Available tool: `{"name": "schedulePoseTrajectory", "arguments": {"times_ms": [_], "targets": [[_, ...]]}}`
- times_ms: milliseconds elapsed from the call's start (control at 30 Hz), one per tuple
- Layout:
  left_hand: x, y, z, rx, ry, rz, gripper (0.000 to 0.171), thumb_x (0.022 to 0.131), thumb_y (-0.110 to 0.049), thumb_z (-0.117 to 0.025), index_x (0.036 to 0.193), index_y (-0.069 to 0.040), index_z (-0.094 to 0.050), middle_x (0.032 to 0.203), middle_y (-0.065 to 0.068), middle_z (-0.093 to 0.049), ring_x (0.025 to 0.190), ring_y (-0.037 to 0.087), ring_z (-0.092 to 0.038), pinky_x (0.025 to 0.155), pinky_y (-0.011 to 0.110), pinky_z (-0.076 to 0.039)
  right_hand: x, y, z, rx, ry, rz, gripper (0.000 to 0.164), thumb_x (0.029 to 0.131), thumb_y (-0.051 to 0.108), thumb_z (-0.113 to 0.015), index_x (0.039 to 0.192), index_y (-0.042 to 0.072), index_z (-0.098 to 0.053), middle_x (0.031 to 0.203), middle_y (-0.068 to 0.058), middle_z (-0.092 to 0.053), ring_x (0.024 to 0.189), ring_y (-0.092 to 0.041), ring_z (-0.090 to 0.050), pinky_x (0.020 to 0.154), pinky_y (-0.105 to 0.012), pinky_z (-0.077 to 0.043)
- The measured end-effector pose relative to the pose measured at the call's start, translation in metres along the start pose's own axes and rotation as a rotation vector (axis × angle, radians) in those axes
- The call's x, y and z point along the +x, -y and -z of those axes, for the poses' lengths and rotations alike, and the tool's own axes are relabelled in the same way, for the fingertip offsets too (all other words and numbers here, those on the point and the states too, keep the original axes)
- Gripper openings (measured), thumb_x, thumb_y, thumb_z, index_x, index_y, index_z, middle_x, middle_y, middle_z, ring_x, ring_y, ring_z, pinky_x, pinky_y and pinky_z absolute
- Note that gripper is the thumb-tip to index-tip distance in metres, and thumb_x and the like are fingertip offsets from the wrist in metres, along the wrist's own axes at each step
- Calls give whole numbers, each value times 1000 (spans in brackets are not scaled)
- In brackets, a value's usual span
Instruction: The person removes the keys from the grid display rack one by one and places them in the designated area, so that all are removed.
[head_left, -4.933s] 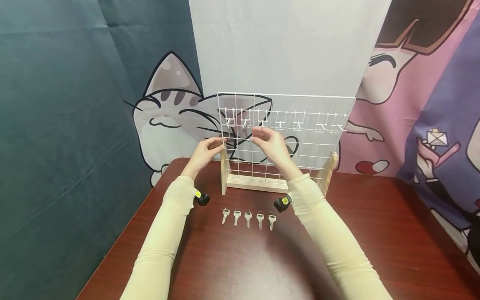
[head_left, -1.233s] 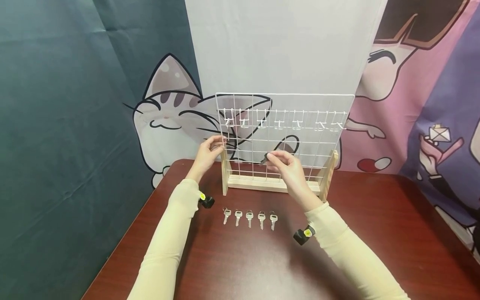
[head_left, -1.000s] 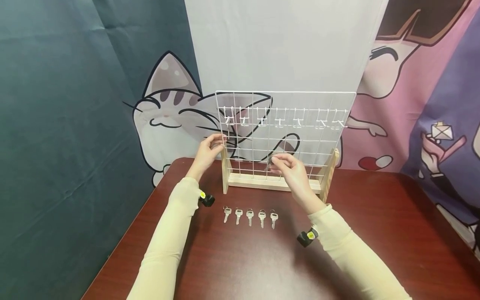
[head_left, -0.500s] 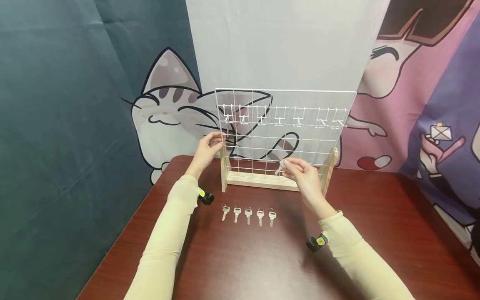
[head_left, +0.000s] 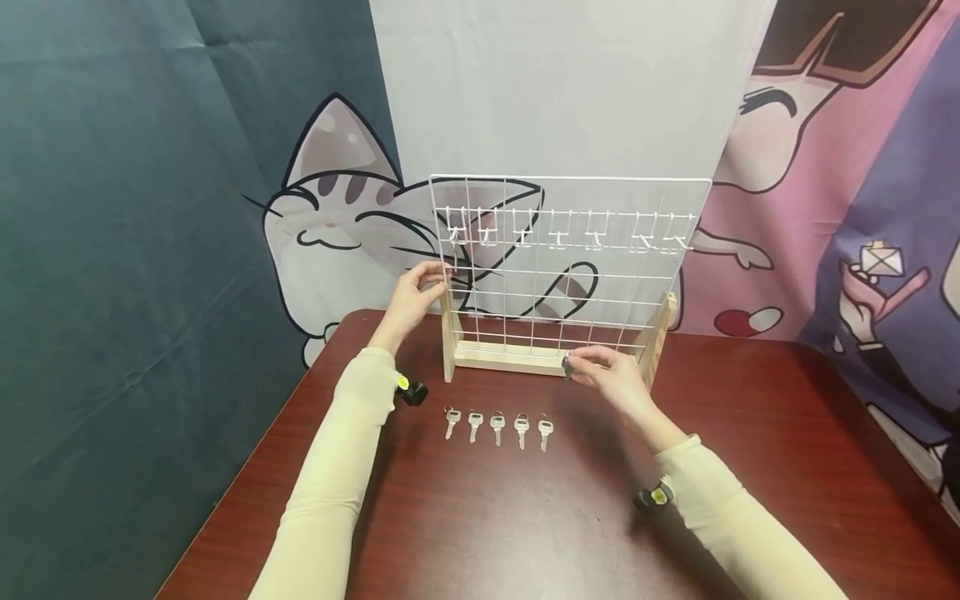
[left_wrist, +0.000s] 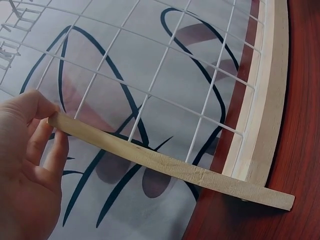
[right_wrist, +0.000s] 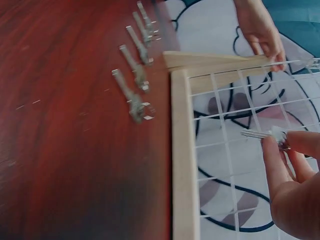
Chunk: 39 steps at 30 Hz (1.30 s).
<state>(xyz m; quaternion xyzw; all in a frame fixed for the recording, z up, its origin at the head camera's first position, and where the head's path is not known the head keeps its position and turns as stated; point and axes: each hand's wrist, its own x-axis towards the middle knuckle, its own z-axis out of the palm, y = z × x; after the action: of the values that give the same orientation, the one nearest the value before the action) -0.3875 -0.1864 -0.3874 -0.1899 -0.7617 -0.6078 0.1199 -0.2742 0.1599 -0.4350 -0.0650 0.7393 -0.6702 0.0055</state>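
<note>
My left hand [head_left: 414, 298] holds the top of the rack's left wooden post [left_wrist: 150, 157], thumb on one side and fingers on the other. My right hand [head_left: 613, 382] is low in front of the rack's right half. Between thumb and fingertips it pinches a small silver key [right_wrist: 257, 134], its blade pointing away from the fingers in the right wrist view. The white wire grid rack [head_left: 570, 177] carries a row of white hooks [head_left: 596, 240]. From the leftmost hook hangs another key [head_left: 455, 254], small and faint. Several silver keys with rings [head_left: 497, 429] lie in a row before the rack.
The rack's wooden base [head_left: 502, 360] stands on a dark red table [head_left: 480, 517]. Close behind rises a printed cloth backdrop [head_left: 570, 92]; a dark green cloth [head_left: 150, 250] borders the left side. Each wrist wears a small black camera [head_left: 412, 392].
My right hand has come from the hooks down and to the right, carrying a key away from near the second hook. My left hand stays on the post. The row of keys is unchanged.
</note>
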Motion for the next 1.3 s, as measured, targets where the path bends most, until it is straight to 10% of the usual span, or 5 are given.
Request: {"name": "schedulePoseTrajectory", "arguments": {"times_ms": [433,733,1300], "targets": [[0,0,3,-15,10,21,37,97,5,-59,133,10,-55,133,31,-59,122,33,-58,100,29,-50,-12,-28,-1,-87,101,-58,29,97,2,-65,116,-20,-63,104,-21,-73,80,-16,-73,84,-43,-60],[-10,-30,1,-27,40,34,37,96,7,-59,132,14,-54,132,34,-57,126,45,-53,96,26,-51,-18,-47,-1,-173,111,-93,26,93,3,-69,110,-16,-69,92,-21,-74,76,-19,-72,76,-39,-62],[2,3,0,-3,5,22,34,97,0,-61,131,4,-59,131,27,-61,120,30,-59,96,27,-51,-24,-64,3,-428,163,-72,11,92,6,-70,96,-3,-76,83,-11,-76,67,-17,-72,64,-28,-60]]}}
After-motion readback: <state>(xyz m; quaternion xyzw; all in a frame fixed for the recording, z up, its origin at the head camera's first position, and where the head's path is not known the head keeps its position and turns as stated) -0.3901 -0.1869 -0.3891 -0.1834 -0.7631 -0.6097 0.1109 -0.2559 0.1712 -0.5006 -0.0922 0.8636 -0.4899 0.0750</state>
